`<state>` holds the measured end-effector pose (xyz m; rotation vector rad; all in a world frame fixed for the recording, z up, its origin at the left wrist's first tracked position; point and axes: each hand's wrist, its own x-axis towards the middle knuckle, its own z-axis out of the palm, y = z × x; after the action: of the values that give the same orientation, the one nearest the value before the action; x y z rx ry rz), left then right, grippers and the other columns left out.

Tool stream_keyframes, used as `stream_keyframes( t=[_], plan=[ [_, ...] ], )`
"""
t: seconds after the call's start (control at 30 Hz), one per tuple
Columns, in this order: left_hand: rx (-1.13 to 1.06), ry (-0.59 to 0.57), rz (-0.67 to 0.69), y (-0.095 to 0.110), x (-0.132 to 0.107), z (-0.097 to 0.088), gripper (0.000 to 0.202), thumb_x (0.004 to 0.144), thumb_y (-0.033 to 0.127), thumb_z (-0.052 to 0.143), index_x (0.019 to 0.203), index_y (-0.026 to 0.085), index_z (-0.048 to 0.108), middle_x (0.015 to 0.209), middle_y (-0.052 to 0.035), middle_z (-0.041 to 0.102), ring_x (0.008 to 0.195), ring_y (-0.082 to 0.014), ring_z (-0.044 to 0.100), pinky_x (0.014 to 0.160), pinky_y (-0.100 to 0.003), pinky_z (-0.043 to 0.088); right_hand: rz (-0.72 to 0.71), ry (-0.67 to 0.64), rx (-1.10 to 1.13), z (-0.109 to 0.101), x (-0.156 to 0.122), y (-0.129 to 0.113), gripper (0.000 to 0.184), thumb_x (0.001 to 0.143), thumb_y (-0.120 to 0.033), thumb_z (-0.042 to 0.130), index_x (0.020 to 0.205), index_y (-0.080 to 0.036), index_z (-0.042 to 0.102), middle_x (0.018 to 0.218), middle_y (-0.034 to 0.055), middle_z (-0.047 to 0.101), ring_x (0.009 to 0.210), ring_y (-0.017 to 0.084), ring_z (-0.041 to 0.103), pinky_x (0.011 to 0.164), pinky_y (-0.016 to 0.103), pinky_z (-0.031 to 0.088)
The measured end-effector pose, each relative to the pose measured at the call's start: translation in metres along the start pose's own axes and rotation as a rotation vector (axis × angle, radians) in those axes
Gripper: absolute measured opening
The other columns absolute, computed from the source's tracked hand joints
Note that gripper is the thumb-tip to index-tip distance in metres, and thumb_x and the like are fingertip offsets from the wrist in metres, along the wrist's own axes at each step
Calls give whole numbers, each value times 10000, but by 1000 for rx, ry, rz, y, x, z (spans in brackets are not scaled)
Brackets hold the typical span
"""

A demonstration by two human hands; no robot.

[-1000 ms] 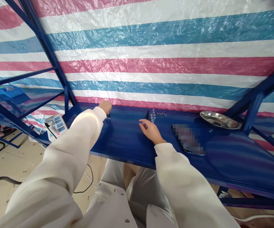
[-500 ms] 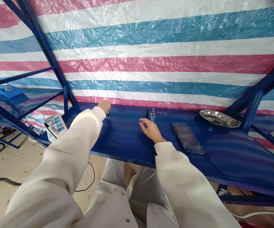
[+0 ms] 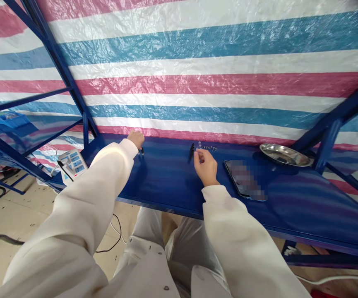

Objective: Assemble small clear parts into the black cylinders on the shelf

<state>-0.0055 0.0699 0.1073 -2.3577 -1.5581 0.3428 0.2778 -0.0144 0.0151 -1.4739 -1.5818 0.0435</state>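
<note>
My left hand (image 3: 136, 139) is at the back left of the blue table (image 3: 163, 178), its fingers curled down and mostly hidden behind the hand. Small black cylindrical pieces (image 3: 141, 151) stand just beneath it. My right hand (image 3: 206, 166) is bent in a pinch, with thumb and fingertips beside the clear small pieces (image 3: 199, 145). What those fingertips hold, if anything, is too small to make out. Left of them lies a row of small black pieces (image 3: 192, 150). Several small shiny metal pieces (image 3: 210, 148) are lined up to the right.
A phone (image 3: 243, 180) with a blurred screen lies right of my right hand. Farther right sits a shiny metal plate (image 3: 286, 154). A power strip (image 3: 73, 164) is at the left end. Blue frame posts (image 3: 327, 142) and a striped sheet (image 3: 212, 82) bound the table.
My right hand has shifted right and turned, its fingers closing into a pinch at the clear pieces and now covering part of them. The left hand has barely moved.
</note>
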Motion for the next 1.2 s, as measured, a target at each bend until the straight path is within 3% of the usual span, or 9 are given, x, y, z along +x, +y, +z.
stream_keyframes(
  t=[0.13,0.3,0.47,0.63,0.8,0.97,1.2],
  plan=[
    [-88,140,55,15,-7,-16,231,738,246,629,938,135,665,1007,-134,620,1044,-293,488,934,-454,273,213,87,-117,-7,7,7,300,844,-285,356,1064,-137,498,903,116,606,840,218,566,752,326,413],
    [-348,308,210,73,-22,-29,445,869,352,455,1280,185,474,1217,-121,527,1104,-260,468,912,-388,315,406,-136,-269,-5,7,18,344,738,-162,436,1075,-127,496,994,151,600,955,274,550,800,412,393],
    [-431,265,245,141,-20,-6,560,890,338,401,1417,232,245,1325,-120,438,1103,-262,471,856,-375,362,390,-272,-361,1,4,21,292,755,-214,480,1016,-125,573,1052,172,592,1021,303,526,837,465,376],
    [-489,289,164,179,-1,15,559,892,299,384,1423,241,221,1358,-137,394,1102,-272,460,840,-401,376,331,-291,-401,8,4,25,284,798,-309,484,970,-125,616,1047,173,596,1037,310,516,846,474,358],
    [-464,318,121,186,13,18,460,893,225,372,1353,228,371,1340,-135,415,1085,-268,471,826,-405,374,314,-277,-411,14,5,31,281,806,-319,492,960,-130,630,1039,172,609,1020,304,529,839,470,359],
    [-468,375,116,179,18,18,256,888,217,410,1049,171,605,1107,-118,563,999,-233,521,835,-383,354,314,-269,-411,16,6,32,287,813,-328,490,951,-128,643,1017,176,616,1000,307,537,818,461,369],
    [-652,427,0,168,14,23,107,816,202,531,858,175,626,964,-70,634,921,-210,561,801,-359,388,329,-233,-394,19,7,32,275,803,-320,494,921,-127,651,1000,173,624,981,299,533,809,442,368]
  ],
)
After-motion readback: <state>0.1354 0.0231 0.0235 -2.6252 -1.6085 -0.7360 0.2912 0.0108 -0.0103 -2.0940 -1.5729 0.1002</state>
